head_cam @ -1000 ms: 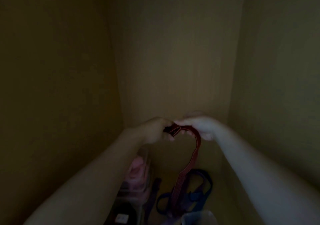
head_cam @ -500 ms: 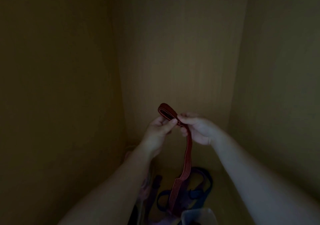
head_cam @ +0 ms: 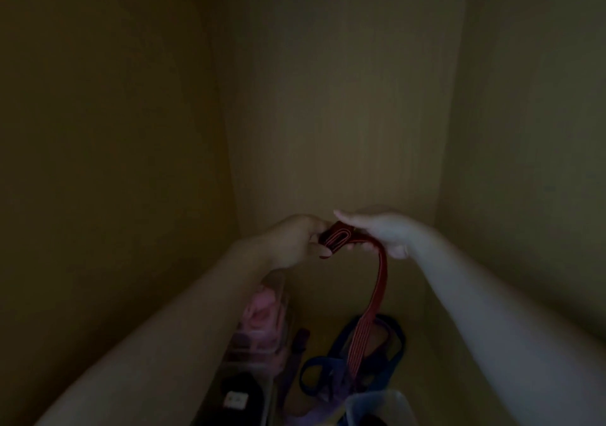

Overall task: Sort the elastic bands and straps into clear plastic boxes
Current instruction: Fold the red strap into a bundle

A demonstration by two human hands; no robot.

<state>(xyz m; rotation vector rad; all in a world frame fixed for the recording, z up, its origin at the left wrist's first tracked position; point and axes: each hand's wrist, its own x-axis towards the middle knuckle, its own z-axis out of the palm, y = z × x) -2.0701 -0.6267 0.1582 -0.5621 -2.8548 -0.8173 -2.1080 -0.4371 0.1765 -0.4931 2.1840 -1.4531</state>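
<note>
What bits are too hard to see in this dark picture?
Head view only:
- Blurred and dim: pink bundle in the clear plastic box.
- Cut off by the bottom edge: rounded clear container.
- Lost among dark blue straps: lower end of the red striped elastic band.

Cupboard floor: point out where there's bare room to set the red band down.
Bare floor shows behind the blue straps, up to the back wall, and between the straps and the right wall. Crowded: the left side, by the clear box of pink bands; the near middle, by a second clear box.
</note>
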